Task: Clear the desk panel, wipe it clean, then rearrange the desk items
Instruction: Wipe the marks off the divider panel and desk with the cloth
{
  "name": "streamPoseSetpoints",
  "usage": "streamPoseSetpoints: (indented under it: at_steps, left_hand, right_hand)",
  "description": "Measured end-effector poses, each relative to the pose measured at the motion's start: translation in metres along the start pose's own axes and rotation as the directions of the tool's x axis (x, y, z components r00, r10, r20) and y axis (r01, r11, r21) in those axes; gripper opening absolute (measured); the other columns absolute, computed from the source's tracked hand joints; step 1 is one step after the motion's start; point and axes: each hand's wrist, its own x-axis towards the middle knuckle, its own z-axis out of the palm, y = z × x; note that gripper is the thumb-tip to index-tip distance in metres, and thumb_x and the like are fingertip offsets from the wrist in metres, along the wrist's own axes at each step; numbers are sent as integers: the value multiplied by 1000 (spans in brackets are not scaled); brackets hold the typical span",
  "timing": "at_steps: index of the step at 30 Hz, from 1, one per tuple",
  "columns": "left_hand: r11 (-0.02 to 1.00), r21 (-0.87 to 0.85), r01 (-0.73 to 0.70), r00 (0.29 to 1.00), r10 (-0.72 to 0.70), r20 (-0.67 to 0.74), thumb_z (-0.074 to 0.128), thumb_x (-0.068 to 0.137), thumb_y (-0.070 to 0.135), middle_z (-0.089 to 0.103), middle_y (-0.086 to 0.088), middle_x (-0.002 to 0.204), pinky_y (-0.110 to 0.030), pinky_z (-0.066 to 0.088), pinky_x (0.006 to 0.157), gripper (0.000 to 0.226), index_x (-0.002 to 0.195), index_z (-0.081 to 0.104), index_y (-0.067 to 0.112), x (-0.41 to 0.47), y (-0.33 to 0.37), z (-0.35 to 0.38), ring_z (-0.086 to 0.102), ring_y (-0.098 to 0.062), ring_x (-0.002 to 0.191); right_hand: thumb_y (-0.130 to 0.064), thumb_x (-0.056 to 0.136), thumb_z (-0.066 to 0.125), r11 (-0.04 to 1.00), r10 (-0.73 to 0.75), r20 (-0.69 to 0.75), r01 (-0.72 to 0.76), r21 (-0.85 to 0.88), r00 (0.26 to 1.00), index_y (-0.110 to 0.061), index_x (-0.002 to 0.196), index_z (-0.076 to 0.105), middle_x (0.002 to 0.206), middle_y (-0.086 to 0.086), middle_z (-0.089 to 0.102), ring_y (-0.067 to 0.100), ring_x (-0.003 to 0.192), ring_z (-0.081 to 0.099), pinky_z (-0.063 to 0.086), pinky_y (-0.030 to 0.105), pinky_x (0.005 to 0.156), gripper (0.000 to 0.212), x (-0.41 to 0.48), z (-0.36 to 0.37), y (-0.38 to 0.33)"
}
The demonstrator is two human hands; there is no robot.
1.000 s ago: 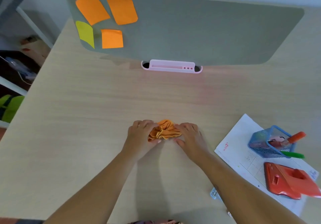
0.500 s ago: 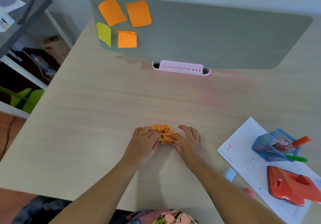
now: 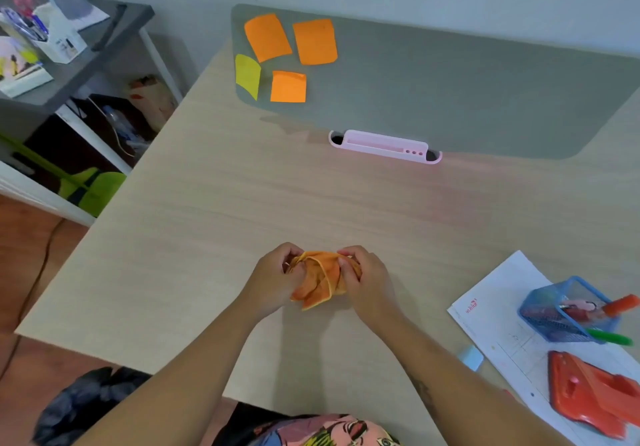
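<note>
Both hands have lifted the orange cloth up off the desk, where half a second ago it was lying bunched flat under the fingertips; now it is hanging crumpled between them, its lower folds drooping toward the wood.

Starting at the far left, a grey side shelf is carrying white boxes and papers, with dark bags and something lime green showing below it. Moving right, the grey desk panel is standing along the back edge of the desk. Four sticky notes are clinging to its left end: a yellow note curling at the bottom, and three orange notes beside and above it. A pink holder is sitting at the foot of the panel, near its middle.

In the centre, the left hand is curling its fingers shut on the left side of the cloth, and the right hand is pinching the cloth's right side, fingers bent in and pressed into the fabric. The two hands are nearly touching through the bundle.

Further right, a white paper sheet is lying at an angle, with a small pale blue eraser-like block just beside its lower left edge. On the sheet, a blue mesh basket is holding an orange marker and a green pen, both jutting out to the right. A red stapler-like tool is resting on the sheet below the basket.
</note>
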Motion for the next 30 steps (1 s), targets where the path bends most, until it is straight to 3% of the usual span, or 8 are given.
streamPoseSetpoints:
  at_steps: [3, 6, 9, 11, 14, 18, 24, 30]
  left_hand:
    - [994, -101, 51, 999, -51, 5, 52, 93, 10, 66, 0, 90, -22, 47, 68, 16, 91, 60, 23, -4, 2, -12, 58, -7, 76]
    - [993, -99, 61, 997, -65, -39, 52, 96, 16, 66, 8, 96, -23, 48, 77, 16, 96, 60, 29, -5, -11, -34, 61, -5, 89]
    - [993, 32, 112, 990, -109, -86, 52, 99, 25, 62, 12, 107, -28, 46, 83, 10, 105, 57, 31, 3, -41, -60, 58, -9, 102]
    - [965, 210, 157, 981, -128, -145, 55, 97, 34, 58, 10, 112, -32, 46, 88, 15, 111, 55, 29, 6, -61, -73, 55, -14, 108]
    - [864, 489, 120, 984, -39, -173, 61, 86, 55, 54, 12, 107, -37, 42, 88, 36, 108, 56, 28, -3, -82, -88, 48, -14, 102]
    - [843, 536, -37, 999, 48, -7, 68, 72, 67, 56, 14, 93, -33, 43, 82, 49, 101, 56, 28, -14, -89, -76, 50, -12, 91]
    - [800, 572, -182, 977, 80, 198, 60, 89, 45, 64, 8, 97, -29, 47, 75, 21, 99, 63, 27, 1, -96, -69, 59, -14, 94]
    - [912, 408, 35, 973, -124, 194, 63, 90, 42, 64, 11, 86, -29, 47, 71, 14, 86, 62, 29, 9, -100, -79, 59, -10, 82]
  right_hand:
    - [-30, 94, 61, 949, 193, 24, -193, 249, 981, -32, 96, 62, 66, -10, 56, 3, 60, 53, 42, 16, 56, 3, 6, 4, -21]
    - [-39, 89, 67, 855, 319, 211, -377, 356, 924, -29, 99, 64, 72, -1, 64, 9, 64, 60, 50, 25, 57, 14, 16, 17, -31]
    - [-43, 88, 68, 755, 418, 435, -571, 322, 797, -21, 111, 63, 92, 5, 69, 14, 69, 65, 54, 27, 55, 33, 21, 42, -34]
    - [-40, 88, 70, 757, 454, 468, -606, 245, 758, -20, 114, 60, 88, 4, 64, 13, 67, 60, 52, 24, 55, 35, 16, 59, -29]
    - [-28, 83, 76, 812, 469, 343, -550, 196, 814, -20, 109, 61, 79, 0, 56, 13, 68, 54, 44, 24, 57, 32, 10, 88, -22]
    - [-18, 82, 75, 804, 524, 187, -555, 212, 831, -16, 104, 60, 76, -2, 58, 13, 68, 54, 48, 32, 62, 27, 12, 104, -26]
    - [-20, 86, 70, 834, 529, 107, -539, 117, 842, -20, 100, 61, 78, -4, 61, 12, 71, 56, 48, 35, 70, 17, 16, 112, -32]
    - [-32, 83, 70, 847, 530, 47, -532, 23, 846, -30, 88, 60, 66, -11, 57, 9, 65, 54, 45, 35, 65, 11, 14, 116, -27]
